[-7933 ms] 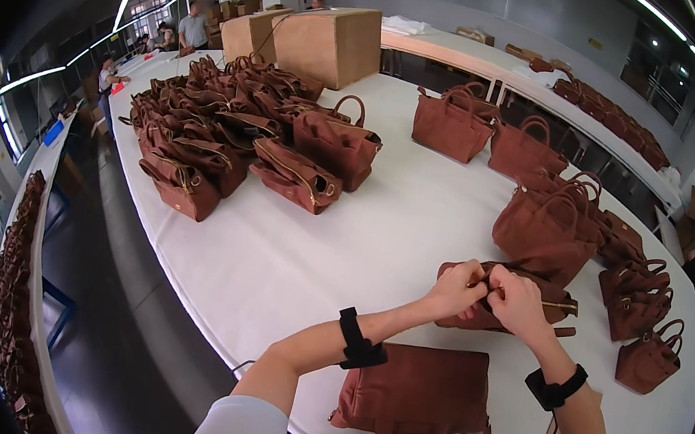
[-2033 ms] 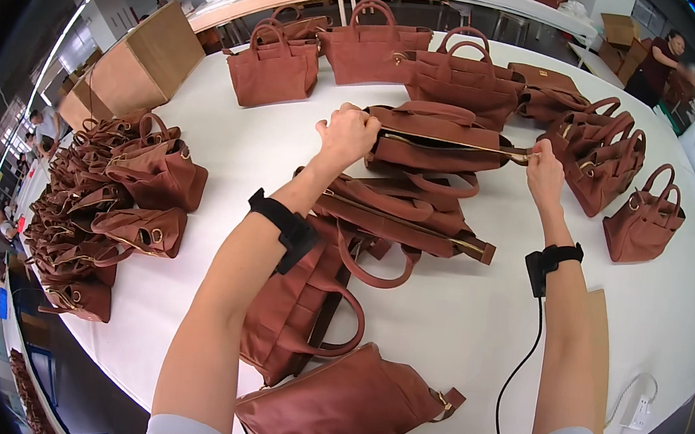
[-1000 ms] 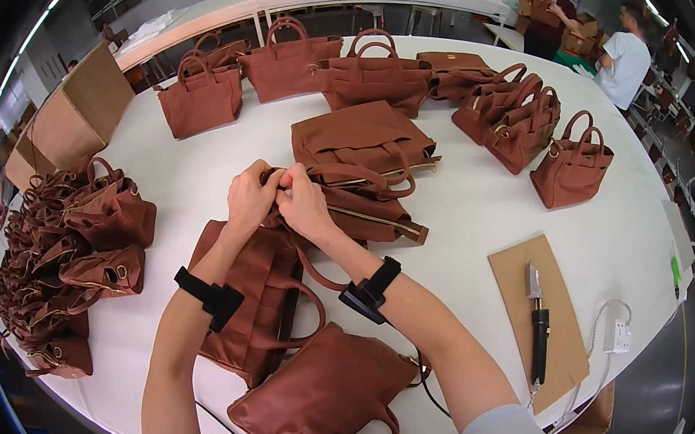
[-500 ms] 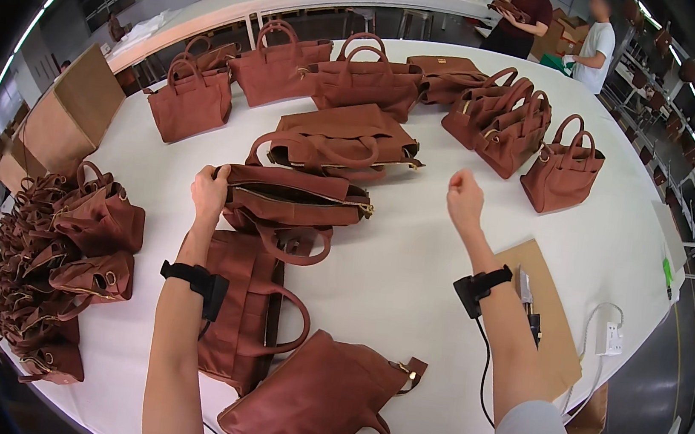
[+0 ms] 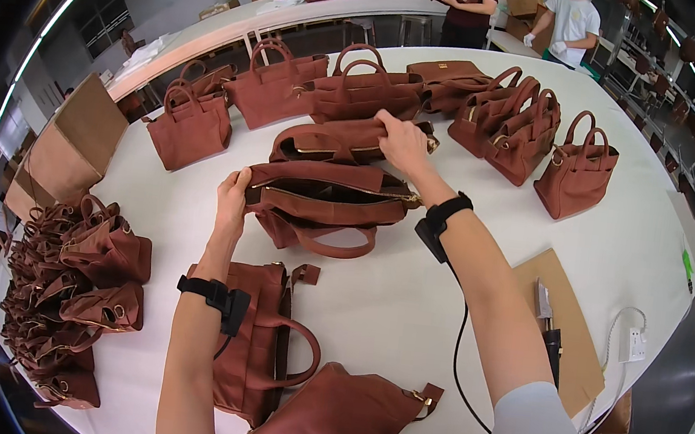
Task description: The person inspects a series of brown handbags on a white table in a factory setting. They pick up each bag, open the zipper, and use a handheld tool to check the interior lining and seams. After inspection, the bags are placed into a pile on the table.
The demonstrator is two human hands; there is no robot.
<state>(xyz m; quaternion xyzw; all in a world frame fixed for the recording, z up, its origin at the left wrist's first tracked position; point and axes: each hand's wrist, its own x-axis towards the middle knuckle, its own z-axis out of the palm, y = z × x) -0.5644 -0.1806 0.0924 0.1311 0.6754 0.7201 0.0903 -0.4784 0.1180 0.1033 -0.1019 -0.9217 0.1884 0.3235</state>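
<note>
A brown leather handbag [image 5: 327, 207] lies in the middle of the table, its zipped top parted and its handle toward me. My left hand [image 5: 232, 195] is closed on the left end of its rim. Just behind lies a second brown handbag [image 5: 308, 146]. My right hand [image 5: 404, 145] is closed on the upper edge of that second bag, near its right end; the fingertips are partly hidden. Closer to me are a handbag on its side [image 5: 253, 335], beneath my left forearm, and another lying flat [image 5: 333, 421].
Several finished-looking handbags [image 5: 190, 135] stand along the far side. A heap of small brown bags [image 5: 55, 304] fills the left edge beside a cardboard box [image 5: 74, 134]. At right lie a cardboard sheet [image 5: 577, 346], a knife-like tool [image 5: 553, 335] and a power strip [image 5: 633, 344]. Two people stand beyond.
My right hand has moved left and away from me, from over the bare table onto the farther handbag, whose broad upper panel now looks narrower. My left hand keeps its hold.
</note>
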